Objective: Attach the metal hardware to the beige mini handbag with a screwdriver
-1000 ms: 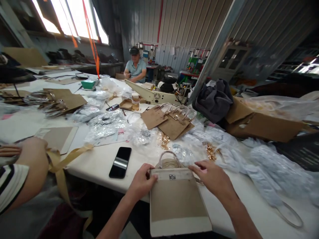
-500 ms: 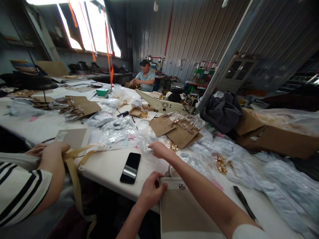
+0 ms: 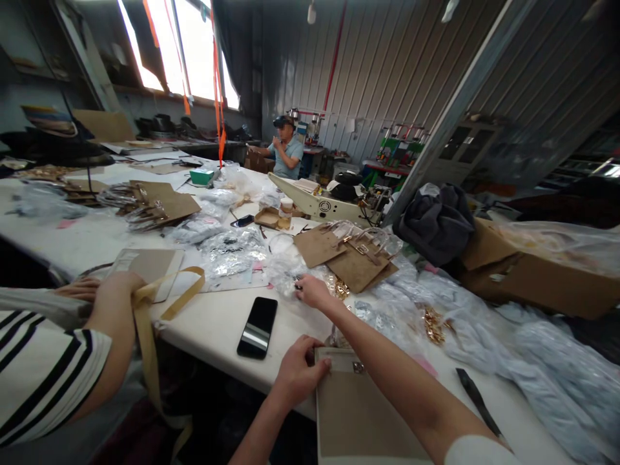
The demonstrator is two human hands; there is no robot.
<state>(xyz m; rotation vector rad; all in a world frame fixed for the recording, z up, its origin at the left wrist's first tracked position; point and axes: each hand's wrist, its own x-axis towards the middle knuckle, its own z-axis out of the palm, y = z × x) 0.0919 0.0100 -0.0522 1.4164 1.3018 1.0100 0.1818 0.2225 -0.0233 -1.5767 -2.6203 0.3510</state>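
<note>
My left hand (image 3: 301, 367) holds the upper left edge of a flat taupe bag piece (image 3: 361, 413), thumb on top and fingers toward its far edge. The piece has a pale border and a small metal fitting near the top, and it lies at the table's front edge, partly under my right forearm. Farther forward, my right hand (image 3: 312, 290) dips its bent fingers into a crumpled clear plastic bag (image 3: 281, 268). Something small and dark shows at the fingertips, too small to name. A black phone (image 3: 258, 327) lies left of my hands.
Brown handbag pieces with handles (image 3: 358, 258) lie beyond my right hand, gold-coloured hardware (image 3: 433, 324) to the right. A dark flat tool (image 3: 477, 400) is near the right forearm. At left, a co-worker's arm (image 3: 113, 316) is beside a tan strap (image 3: 145, 336). Another person (image 3: 288, 155) sits behind.
My right hand's fingers have curled down into the plastic bag. My left hand keeps its place on the bag piece. The seated person has raised a hand toward the face.
</note>
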